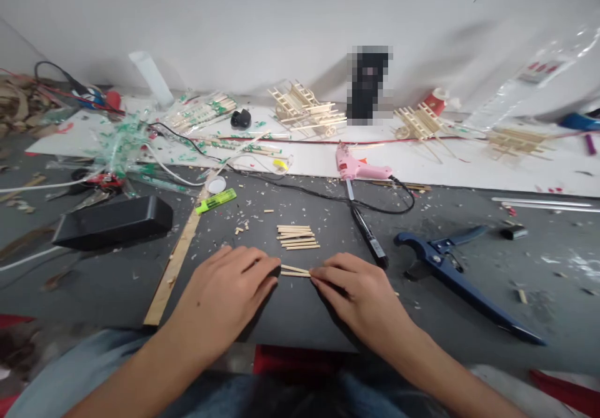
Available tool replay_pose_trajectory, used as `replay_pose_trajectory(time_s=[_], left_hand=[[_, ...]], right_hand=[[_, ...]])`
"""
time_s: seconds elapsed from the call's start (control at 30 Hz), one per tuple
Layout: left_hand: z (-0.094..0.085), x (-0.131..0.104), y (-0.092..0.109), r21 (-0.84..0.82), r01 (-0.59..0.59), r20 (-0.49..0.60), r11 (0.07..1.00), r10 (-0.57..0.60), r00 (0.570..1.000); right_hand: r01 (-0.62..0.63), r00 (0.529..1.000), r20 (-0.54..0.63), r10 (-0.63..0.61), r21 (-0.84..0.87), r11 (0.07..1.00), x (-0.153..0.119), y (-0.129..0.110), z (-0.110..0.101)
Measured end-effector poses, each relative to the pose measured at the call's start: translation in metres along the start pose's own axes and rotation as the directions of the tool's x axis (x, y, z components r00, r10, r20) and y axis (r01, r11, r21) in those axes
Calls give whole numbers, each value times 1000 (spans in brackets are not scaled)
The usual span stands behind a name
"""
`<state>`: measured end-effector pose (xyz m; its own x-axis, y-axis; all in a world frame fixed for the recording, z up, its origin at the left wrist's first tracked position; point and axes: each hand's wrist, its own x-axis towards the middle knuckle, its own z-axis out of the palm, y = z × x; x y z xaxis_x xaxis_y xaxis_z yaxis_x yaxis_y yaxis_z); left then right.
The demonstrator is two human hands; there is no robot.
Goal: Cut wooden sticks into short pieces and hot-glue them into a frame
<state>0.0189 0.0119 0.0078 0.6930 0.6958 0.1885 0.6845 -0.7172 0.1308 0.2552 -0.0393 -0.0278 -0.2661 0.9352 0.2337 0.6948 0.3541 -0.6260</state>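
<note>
Two thin wooden sticks (pixel 295 272) lie on the grey table between my hands, close together at the right and slightly apart at the left. My left hand (pixel 229 287) has its fingers pressed together at their left ends. At the right ends, the fingertips of my right hand (pixel 359 287) pinch the sticks. Just beyond my hands, several short sticks (pixel 298 237) lie side by side in a small stack of rows.
A blue cutter (pixel 462 283) lies at the right, a black marker (pixel 369 233) nearer. Behind are a pink glue gun (pixel 363 168) with its cable and small wooden carts (pixel 304 109). A black box (pixel 115 221), wooden strip (pixel 175 265) and yellow-green highlighter (pixel 216 201) lie at the left.
</note>
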Motion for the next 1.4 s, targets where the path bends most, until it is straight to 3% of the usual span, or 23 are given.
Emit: replay_pose_trajectory(time_s=[0.17, 0.37, 0.57, 0.77, 1.07, 1.27, 1.4], left_hand=[[10, -10, 13, -151, 37, 72, 988, -26, 997], [14, -3, 13, -204, 101, 66, 974, -89, 994], [11, 3, 10, -184, 51, 104, 982, -32, 994], [10, -5, 16, -233, 64, 113, 970, -38, 993], [15, -1, 11, -286, 140, 115, 948, -111, 987], [15, 9, 8, -236, 146, 93, 961, -127, 988], [15, 8, 10, -226, 129, 96, 965, -110, 989]], right_hand=[[122, 992, 40, -120, -41, 992, -6, 5, -3], [119, 992, 54, -115, -63, 991, -2, 3, -6], [116, 993, -8, -120, -207, 971, -14, -7, -1], [105, 994, 24, -102, -146, 984, -18, -3, -2], [108, 982, 169, -80, -158, 982, 9, 3, -13], [63, 996, 64, -57, -109, 992, 9, 8, -11], [88, 992, 96, -86, -19, 996, 5, 9, -8]])
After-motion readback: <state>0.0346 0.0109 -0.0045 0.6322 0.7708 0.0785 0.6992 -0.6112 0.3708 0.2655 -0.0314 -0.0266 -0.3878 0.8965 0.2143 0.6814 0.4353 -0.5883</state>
